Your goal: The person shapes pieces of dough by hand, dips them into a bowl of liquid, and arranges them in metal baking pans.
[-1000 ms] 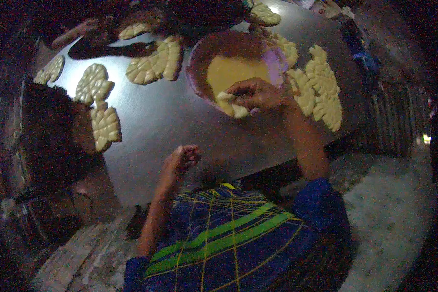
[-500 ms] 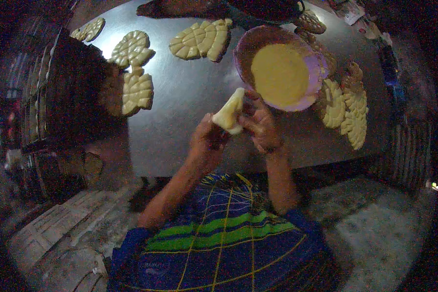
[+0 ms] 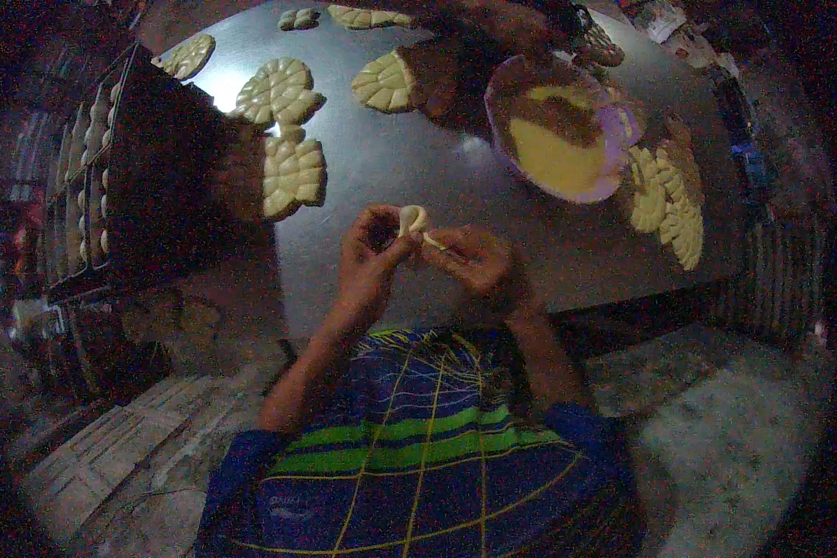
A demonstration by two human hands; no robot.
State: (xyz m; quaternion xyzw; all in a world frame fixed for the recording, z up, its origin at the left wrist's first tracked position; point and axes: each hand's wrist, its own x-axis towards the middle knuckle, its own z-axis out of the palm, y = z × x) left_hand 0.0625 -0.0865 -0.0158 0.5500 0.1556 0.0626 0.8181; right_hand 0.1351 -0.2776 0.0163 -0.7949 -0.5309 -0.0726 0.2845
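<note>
A small piece of pale dough (image 3: 413, 220) is pinched between my two hands over the near part of the metal table (image 3: 381, 167). My left hand (image 3: 370, 260) grips its left side, fingers curled. The fingers of my right hand (image 3: 479, 262) are closed on its right end, where a thin pale strip shows. The dough looks folded into a small bundle. Beyond my right hand stands a purple bowl (image 3: 614, 172) of yellow creamy filling (image 3: 553, 158). A dark, blurred shape, perhaps another person's hand, covers part of the filling.
Scalloped clusters of shaped dough (image 3: 276, 91) lie at the left, with another cluster (image 3: 381, 82) further back. More dough pieces (image 3: 681, 209) sit right of the bowl. A dark rack (image 3: 93, 177) with dough on its shelves stands at the left. Another person's arm (image 3: 511, 23) reaches over the far side.
The flatter dough piece with yellow filling on it is now folded into a small bundle. My hands have moved left and nearer to me. Another person's arm has come over the far side.
</note>
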